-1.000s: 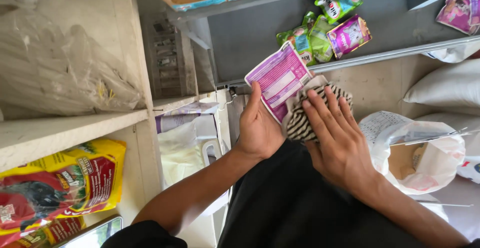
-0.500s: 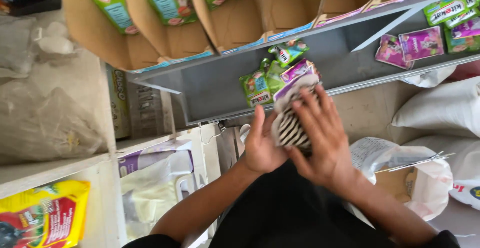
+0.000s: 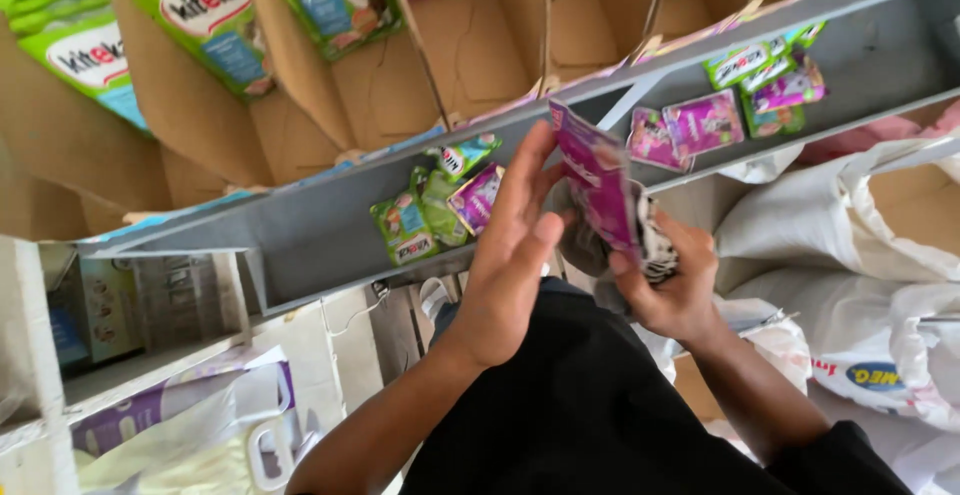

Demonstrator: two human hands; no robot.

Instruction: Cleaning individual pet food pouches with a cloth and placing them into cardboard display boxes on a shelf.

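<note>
My right hand point(image 3: 676, 297) grips a pink pouch point(image 3: 598, 180) held upright and edge-on, together with a black-and-white striped cloth point(image 3: 656, 247) bunched behind it. My left hand point(image 3: 510, 245) is flat with its fingers apart, just left of the pouch, and its fingertips reach the pouch's top edge. It holds nothing. Both hands hover in front of a grey shelf point(image 3: 300, 250). On the shelf, a small pile of green and purple pouches point(image 3: 435, 205) lies left of my hands.
More pink and green pouches point(image 3: 735, 105) lie further right on the shelf. Open cardboard boxes point(image 3: 470, 45) with green pouches point(image 3: 205, 15) stand above. White sacks point(image 3: 860, 245) sit at the right, a white handled bag point(image 3: 240, 425) at lower left.
The view has tilted up towards the boxes. My left hand has come off the bundle and opened. My right hand now holds the pouch upright, with the striped cloth behind it.
</note>
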